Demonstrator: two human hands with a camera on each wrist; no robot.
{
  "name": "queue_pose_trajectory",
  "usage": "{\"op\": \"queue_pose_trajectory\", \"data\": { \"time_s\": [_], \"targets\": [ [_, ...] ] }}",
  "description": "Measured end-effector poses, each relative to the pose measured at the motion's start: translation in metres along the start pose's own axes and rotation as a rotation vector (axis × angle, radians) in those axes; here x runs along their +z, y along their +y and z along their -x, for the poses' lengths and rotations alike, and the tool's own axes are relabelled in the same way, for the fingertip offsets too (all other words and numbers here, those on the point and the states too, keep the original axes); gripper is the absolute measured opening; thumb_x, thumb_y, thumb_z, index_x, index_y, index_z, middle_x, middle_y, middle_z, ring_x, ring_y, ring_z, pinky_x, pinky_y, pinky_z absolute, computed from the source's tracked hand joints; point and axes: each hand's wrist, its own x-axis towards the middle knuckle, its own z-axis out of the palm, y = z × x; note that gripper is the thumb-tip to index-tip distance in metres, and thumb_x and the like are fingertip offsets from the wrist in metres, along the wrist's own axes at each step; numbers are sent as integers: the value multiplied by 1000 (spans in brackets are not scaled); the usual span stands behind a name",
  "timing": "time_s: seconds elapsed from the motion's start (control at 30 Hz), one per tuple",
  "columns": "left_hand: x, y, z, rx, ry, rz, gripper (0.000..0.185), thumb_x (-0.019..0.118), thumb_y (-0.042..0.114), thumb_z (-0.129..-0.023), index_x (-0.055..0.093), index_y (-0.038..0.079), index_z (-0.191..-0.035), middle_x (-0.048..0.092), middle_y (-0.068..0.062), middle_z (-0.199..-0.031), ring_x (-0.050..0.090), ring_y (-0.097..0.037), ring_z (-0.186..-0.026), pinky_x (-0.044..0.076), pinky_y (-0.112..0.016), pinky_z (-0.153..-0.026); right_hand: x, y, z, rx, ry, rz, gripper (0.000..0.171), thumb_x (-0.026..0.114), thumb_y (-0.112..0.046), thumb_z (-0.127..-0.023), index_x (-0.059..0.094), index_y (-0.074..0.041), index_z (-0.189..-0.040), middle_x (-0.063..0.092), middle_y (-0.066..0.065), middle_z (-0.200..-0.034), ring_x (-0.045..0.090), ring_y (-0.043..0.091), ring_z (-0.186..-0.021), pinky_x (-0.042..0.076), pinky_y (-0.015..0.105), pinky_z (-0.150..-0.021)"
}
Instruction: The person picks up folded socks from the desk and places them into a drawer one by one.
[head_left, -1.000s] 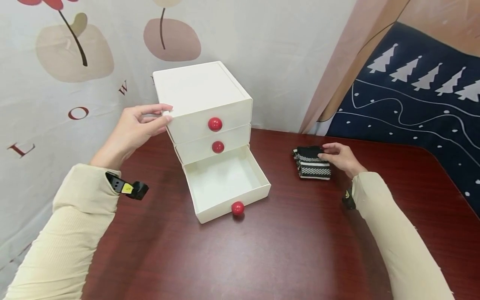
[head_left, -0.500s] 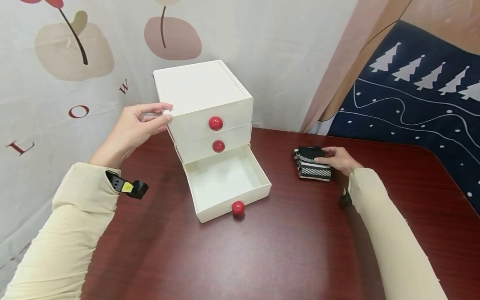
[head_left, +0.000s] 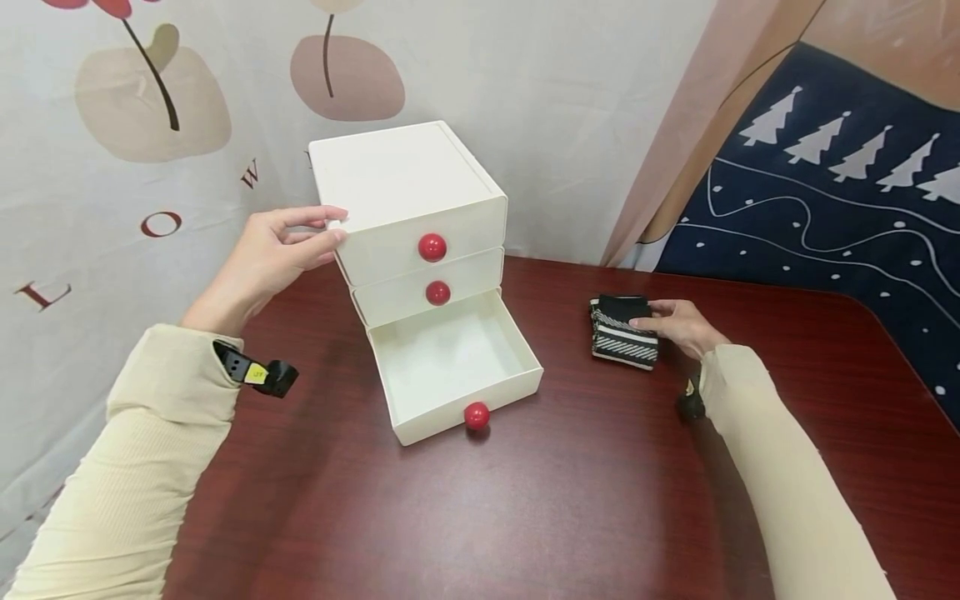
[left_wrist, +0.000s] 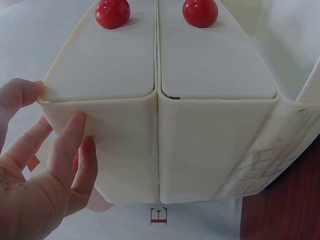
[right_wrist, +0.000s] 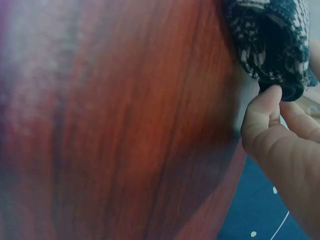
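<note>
Steadying the white drawer box (head_left: 408, 200) with the left hand (head_left: 262, 262), fingers flat on its side, while the right hand (head_left: 678, 325) pinches the folded striped socks (head_left: 621, 330) on the counter (head_left: 570, 500). Bottom drawer (head_left: 453, 367) is already open, socks not in yet.

One white drawer cabinet (head_left: 408, 212) is seen on the one dark red worktop (head_left: 585, 492). Three drawers are counted in it: two shut, one pulled open (head_left: 453, 367). Three red knobs (head_left: 432, 247) are counted, one per drawer. One folded bundle of black-and-white striped socks (head_left: 621, 332) is seen. Two hands are in view.
</note>
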Motion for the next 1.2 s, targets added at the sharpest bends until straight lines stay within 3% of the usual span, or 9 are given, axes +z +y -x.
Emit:
{"op": "queue_pose_trajectory", "data": {
  "time_s": [0.1,0.3,0.53,0.77,1.0,1.2],
  "targets": [
    [0,0,0,-3,2,-4,30,62,15,-83,60,7,-113,43,-8,-106,55,-3,-82,50,-15,-74,2,0,2,-14,17,6,74,63,-16,-83,19,10,-136,30,26,-132,37,27,-112,37,33,-96],
    [0,1,1,-3,4,-20,32,62,16,-84,59,6,-113,42,-7,-107,55,-4,-84,50,-15,-74,6,-2,7,-78,63,39,57,67,-16,-80,40,6,-125,45,15,-111,45,16,-89,44,17,-72],
    [0,1,1,-2,4,-17,32,62,17,-84,59,6,-114,42,-8,-108,55,-3,-84,50,-15,-74,9,-4,16,-95,29,-83,44,65,-10,-80,40,-2,-114,40,16,-114,48,14,-86,50,25,-69],
    [1,0,1,-4,3,-24,33,61,17,-84,58,6,-115,42,-8,-108,56,-3,-82,50,-14,-73,15,-14,27,-108,73,-169,30,64,-6,-79,42,-13,-98,40,12,-110,53,11,-78,54,28,-64],
    [0,0,0,-2,4,-19,32,61,17,-84,59,6,-114,42,-8,-108,55,-3,-83,50,-15,-74,24,-48,42,-146,-5,-255,29,64,-9,-82,43,-14,-101,39,11,-114,54,12,-82,53,27,-69],
    [0,0,0,8,3,-24,33,61,16,-84,58,5,-115,42,-9,-108,55,-3,-82,50,-15,-73,49,-92,50,-157,-140,-191,48,62,-10,-84,36,-5,-123,32,16,-129,47,23,-100,47,41,-86]
  ]
}}
